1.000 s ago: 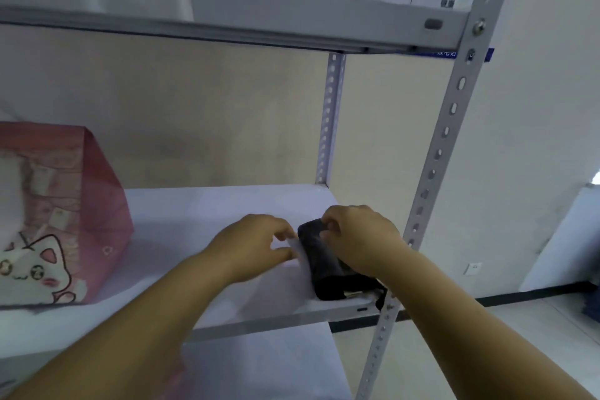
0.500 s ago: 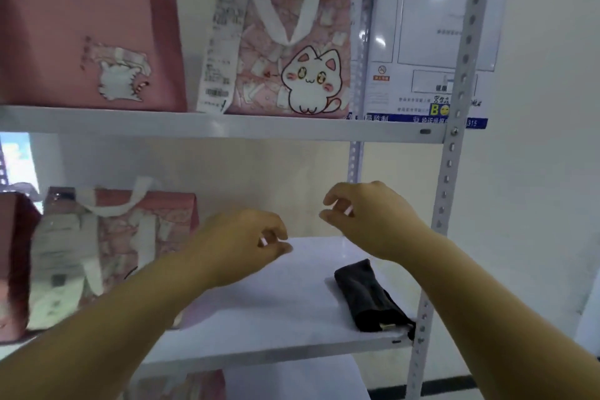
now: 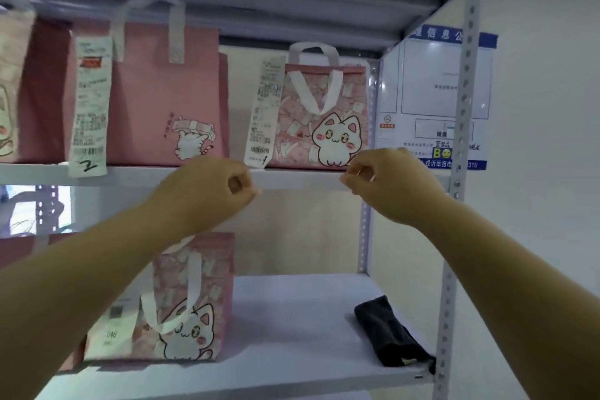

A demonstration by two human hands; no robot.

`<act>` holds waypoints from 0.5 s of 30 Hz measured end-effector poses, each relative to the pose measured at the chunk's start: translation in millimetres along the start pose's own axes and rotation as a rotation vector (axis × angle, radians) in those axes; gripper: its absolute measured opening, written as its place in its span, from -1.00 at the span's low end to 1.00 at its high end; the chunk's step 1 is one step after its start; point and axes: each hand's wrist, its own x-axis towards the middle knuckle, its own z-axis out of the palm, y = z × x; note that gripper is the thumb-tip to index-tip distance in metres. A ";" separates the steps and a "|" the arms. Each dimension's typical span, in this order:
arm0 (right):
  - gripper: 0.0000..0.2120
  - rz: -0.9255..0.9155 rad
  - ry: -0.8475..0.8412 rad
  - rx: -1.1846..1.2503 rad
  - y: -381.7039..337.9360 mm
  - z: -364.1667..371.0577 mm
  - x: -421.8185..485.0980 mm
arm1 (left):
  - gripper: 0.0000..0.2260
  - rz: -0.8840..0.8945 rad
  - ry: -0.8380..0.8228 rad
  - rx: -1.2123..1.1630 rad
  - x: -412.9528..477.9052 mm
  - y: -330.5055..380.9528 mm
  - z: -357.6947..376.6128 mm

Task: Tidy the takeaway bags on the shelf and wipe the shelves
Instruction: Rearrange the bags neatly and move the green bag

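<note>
Hovering before the upper shelf (image 3: 292, 177) edge, left hand (image 3: 211, 195) and right hand (image 3: 389, 185) hold nothing; each grip is narrow, fingers curled. A plain bag (image 3: 156, 97) and a cat bag (image 3: 324, 114) stand on that shelf. The lower bag (image 3: 181, 302) stands on the lower shelf (image 3: 292, 334), with the cloth (image 3: 389, 331) at its right front corner.

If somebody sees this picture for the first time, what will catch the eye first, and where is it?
Two bare hands, the left hand and the right hand, are raised with curled fingers before the edge of the upper shelf, holding nothing. Just above them stands a pink cat bag with a long receipt hanging beside it. On the lower shelf, a dark folded cloth lies near the right front corner.
</note>
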 end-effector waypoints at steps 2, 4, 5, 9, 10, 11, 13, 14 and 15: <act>-0.78 0.017 0.002 -0.062 2.4 -3.5 12.9 | -0.88 -0.019 0.001 0.058 15.7 -2.3 -5.9; -0.77 0.045 0.007 -0.140 8.2 -4.9 27.6 | -0.86 -0.035 0.012 0.133 33.7 -4.0 -8.0; -0.77 0.058 0.017 -0.181 12.1 -4.5 35.4 | -0.84 -0.047 0.010 0.166 43.2 -4.9 -7.5; -0.70 0.131 0.058 -0.252 33.1 3.2 67.0 | -0.85 -0.117 0.008 0.170 78.1 -5.6 2.3; -0.65 0.154 0.057 -0.248 39.0 5.9 74.4 | -0.81 -0.132 0.024 0.160 85.9 -5.1 6.9; -0.60 0.173 0.053 -0.239 44.9 9.0 81.6 | -0.77 -0.147 0.035 0.150 93.7 -5.3 12.3; -0.49 0.189 0.054 -0.209 56.5 16.5 95.3 | -0.79 -0.162 0.047 0.127 107.6 -5.6 24.1; -0.45 0.190 0.059 -0.190 61.6 20.9 101.5 | -0.81 -0.174 0.040 0.121 113.8 -6.1 29.9; -0.42 0.187 0.065 -0.171 66.2 25.6 107.1 | -0.79 -0.189 0.029 0.120 120.1 -7.1 35.8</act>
